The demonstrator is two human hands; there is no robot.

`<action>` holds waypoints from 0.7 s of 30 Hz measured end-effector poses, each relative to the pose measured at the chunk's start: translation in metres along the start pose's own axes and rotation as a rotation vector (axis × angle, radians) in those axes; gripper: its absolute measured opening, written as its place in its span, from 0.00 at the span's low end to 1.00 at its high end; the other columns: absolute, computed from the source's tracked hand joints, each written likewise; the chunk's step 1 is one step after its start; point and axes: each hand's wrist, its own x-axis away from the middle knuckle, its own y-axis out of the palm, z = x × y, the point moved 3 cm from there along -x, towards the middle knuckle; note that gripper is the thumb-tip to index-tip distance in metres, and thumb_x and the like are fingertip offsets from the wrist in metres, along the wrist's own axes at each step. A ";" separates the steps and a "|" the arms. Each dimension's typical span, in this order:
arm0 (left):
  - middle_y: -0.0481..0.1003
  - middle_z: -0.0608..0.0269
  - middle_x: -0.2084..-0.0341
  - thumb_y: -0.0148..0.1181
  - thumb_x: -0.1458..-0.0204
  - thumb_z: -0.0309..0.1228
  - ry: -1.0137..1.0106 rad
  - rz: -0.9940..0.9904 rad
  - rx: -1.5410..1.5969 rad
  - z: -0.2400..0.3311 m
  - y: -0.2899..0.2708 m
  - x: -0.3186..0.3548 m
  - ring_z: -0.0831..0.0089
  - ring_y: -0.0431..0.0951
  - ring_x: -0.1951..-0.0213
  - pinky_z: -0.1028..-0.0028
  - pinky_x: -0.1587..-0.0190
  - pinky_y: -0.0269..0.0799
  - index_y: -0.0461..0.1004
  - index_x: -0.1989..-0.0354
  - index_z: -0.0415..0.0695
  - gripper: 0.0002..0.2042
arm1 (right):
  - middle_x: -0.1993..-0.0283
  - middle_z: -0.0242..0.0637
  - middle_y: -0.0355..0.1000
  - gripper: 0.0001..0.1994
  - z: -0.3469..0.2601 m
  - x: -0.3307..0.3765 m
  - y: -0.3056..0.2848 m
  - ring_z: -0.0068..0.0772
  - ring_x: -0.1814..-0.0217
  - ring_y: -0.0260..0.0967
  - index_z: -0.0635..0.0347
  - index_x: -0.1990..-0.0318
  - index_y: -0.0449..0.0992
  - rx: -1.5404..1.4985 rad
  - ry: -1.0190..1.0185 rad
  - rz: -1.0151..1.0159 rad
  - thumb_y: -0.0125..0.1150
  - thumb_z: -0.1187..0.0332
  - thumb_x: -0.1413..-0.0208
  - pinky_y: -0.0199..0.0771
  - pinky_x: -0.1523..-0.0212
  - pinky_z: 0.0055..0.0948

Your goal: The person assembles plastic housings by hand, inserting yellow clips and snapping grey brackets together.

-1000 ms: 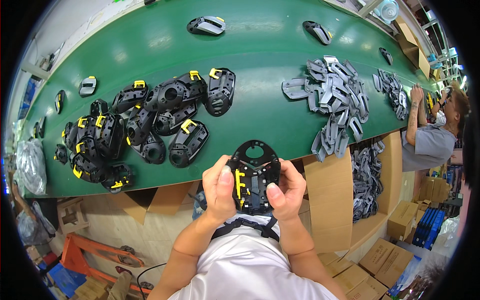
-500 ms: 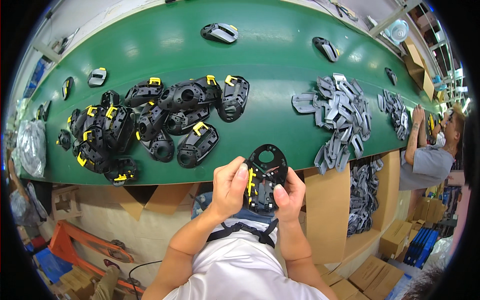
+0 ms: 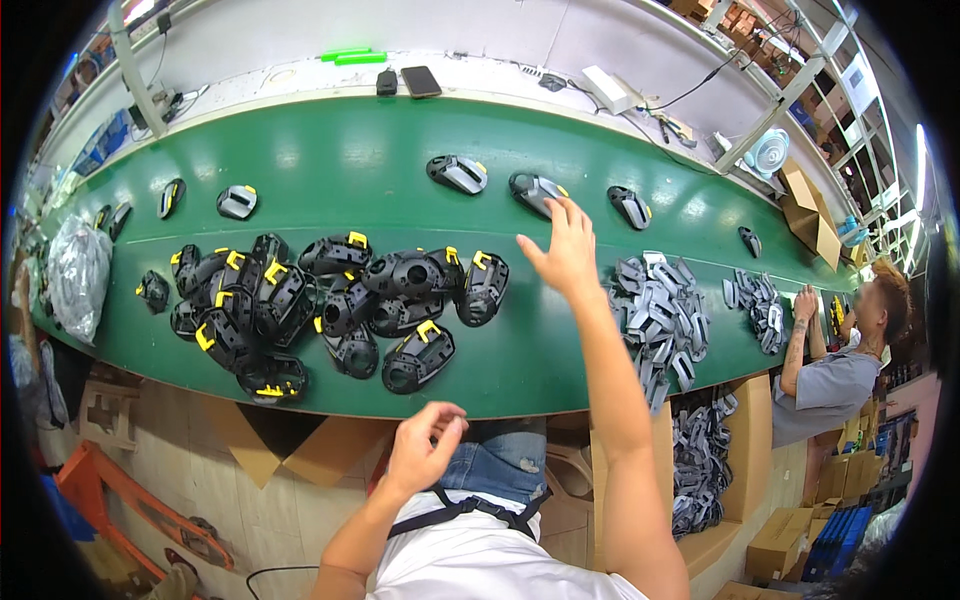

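Observation:
My right hand (image 3: pixel 565 250) reaches out over the green table with fingers and thumb spread. Its fingertips are at the near end of a black-and-grey mouse shell (image 3: pixel 535 190) with a yellow tab; whether they touch it I cannot tell. My left hand (image 3: pixel 425 445) hangs by the table's near edge, fingers loosely curled, thumb apart, nothing seen in it. Beyond its fingers lies a black mouse shell (image 3: pixel 418 358) with a yellow clip, part of a heap of such shells (image 3: pixel 235 300). Grey plastic trim pieces (image 3: pixel 655 310) are piled beside my right forearm.
More grey-and-black mouse shells (image 3: pixel 457 174) lie spaced along the green table (image 3: pixel 330 150). An open carton (image 3: pixel 750 450) of grey pieces stands below the edge at right. Farther right sits another person (image 3: pixel 835 370). A clear plastic bag (image 3: pixel 80 275) rests at the left end.
The mouse shell that both hands held is out of them; one more shell lies at the far middle of the table. My right hand has stretched forward, my left lowered. The view has tipped up.

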 end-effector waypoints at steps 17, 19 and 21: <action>0.77 0.57 0.76 0.53 0.47 0.25 0.146 -0.185 -0.116 0.011 0.013 -0.036 0.72 0.79 0.72 0.76 0.67 0.73 0.72 0.66 0.35 0.06 | 0.48 0.41 0.66 0.26 0.065 0.102 -0.046 0.42 0.42 0.60 0.56 0.49 0.68 0.387 -0.216 -0.277 0.57 0.79 0.62 0.58 0.43 0.40; 0.77 0.57 0.76 0.53 0.47 0.25 0.198 -0.192 -0.118 0.020 0.022 -0.043 0.72 0.79 0.72 0.76 0.68 0.73 0.73 0.66 0.35 0.06 | 0.49 0.40 0.66 0.25 0.077 0.098 -0.034 0.42 0.43 0.61 0.56 0.49 0.69 0.381 -0.246 -0.291 0.58 0.78 0.62 0.58 0.44 0.39; 0.77 0.58 0.76 0.53 0.47 0.25 0.215 -0.197 -0.132 0.023 0.026 -0.045 0.72 0.78 0.72 0.76 0.68 0.72 0.73 0.65 0.36 0.06 | 0.56 0.39 0.70 0.20 0.066 0.088 -0.031 0.40 0.51 0.66 0.56 0.51 0.70 0.322 -0.223 -0.348 0.59 0.73 0.57 0.61 0.47 0.37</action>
